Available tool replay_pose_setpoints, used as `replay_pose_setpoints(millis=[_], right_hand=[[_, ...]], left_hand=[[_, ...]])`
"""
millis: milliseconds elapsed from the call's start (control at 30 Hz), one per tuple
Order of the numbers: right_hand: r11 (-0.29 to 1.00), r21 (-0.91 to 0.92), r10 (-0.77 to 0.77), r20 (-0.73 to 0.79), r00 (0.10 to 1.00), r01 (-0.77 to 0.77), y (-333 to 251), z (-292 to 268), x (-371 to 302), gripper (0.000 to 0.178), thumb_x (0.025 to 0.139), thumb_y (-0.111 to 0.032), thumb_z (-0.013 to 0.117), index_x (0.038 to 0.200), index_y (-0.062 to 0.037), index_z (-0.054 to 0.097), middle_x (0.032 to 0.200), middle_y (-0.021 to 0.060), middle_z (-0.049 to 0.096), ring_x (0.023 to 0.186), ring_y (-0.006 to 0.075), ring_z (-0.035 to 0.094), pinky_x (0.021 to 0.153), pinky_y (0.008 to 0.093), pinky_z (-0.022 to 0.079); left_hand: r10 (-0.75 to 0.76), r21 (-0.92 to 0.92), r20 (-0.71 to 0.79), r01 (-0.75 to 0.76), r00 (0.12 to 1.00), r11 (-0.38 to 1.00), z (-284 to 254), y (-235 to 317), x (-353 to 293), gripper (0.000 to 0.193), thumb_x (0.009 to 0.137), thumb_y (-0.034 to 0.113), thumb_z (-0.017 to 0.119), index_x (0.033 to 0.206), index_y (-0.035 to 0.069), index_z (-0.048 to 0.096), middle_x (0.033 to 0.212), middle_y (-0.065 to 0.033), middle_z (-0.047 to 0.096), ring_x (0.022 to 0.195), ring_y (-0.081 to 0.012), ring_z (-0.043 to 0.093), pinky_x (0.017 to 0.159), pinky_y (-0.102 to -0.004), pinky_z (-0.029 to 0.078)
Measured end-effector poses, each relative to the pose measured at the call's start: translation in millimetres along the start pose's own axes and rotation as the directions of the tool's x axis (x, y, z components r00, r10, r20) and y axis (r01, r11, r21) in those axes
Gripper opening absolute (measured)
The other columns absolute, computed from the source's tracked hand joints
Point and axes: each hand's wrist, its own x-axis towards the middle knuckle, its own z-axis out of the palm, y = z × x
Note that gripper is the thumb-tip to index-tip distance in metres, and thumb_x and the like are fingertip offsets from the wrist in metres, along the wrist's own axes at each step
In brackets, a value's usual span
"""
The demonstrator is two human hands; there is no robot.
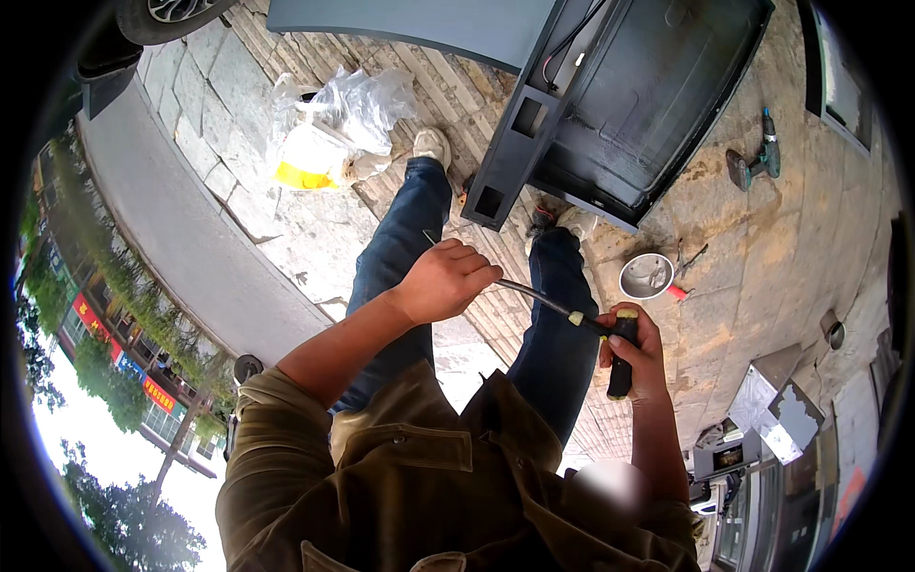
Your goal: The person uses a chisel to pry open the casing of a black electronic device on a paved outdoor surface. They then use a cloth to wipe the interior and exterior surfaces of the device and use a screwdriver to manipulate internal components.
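Across my lap I hold a T-handled tool (540,297) with a long, slightly curved dark shaft and pale yellow-green bands and caps on its black handle. My left hand (450,279) is closed around the shaft, and a thin tip pokes out beyond its fingers. At the other end, my right hand (637,353) grips the black crossbar handle. The part of the shaft inside my left fist is hidden. Beyond my knees lies a large dark grey metal cabinet (488,172) with rectangular cut-outs and a wide shallow black recess.
A clear plastic bag (357,110) with white and yellow contents lies left of my foot. On the right are a cordless drill (758,157), a white bowl (647,275) of grey material and pliers (691,257). A car wheel (170,17) shows at the upper left.
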Motion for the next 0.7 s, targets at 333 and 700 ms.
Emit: replay_pose_setpoints(millis=[333,700], right_hand=[[0.949,0.196,-0.114,-0.515,0.85,0.247,189,47,-92,0.035,0.082,0.003,0.056,0.116,-0.0013,0.047,0.102,0.0136,0.061,0.054,0.012,0.051,0.049,0.0253,0.041],[0.915,0.068,-0.305,-0.524,0.795,0.397,325,67,-55,0.035,0.081,0.007,0.055,0.113,-0.0045,0.043,0.111,0.0131,0.053,0.061,0.0145,0.054,0.057,0.027,0.046]], left_hand=[[-0.331,-0.417,-0.099,0.263,0.938,0.87,90,19,-67,0.035,0.08,0.006,0.067,0.113,0.006,0.056,0.11,-0.0082,0.059,0.104,-0.0227,0.058,0.095,-0.0382,0.044],[-0.388,-0.686,0.725,0.648,0.569,-0.331,214,-14,-62,0.027,0.099,0.032,0.044,0.115,0.011,0.049,0.111,-0.0039,0.06,0.104,-0.0164,0.06,0.086,-0.0321,0.046]])
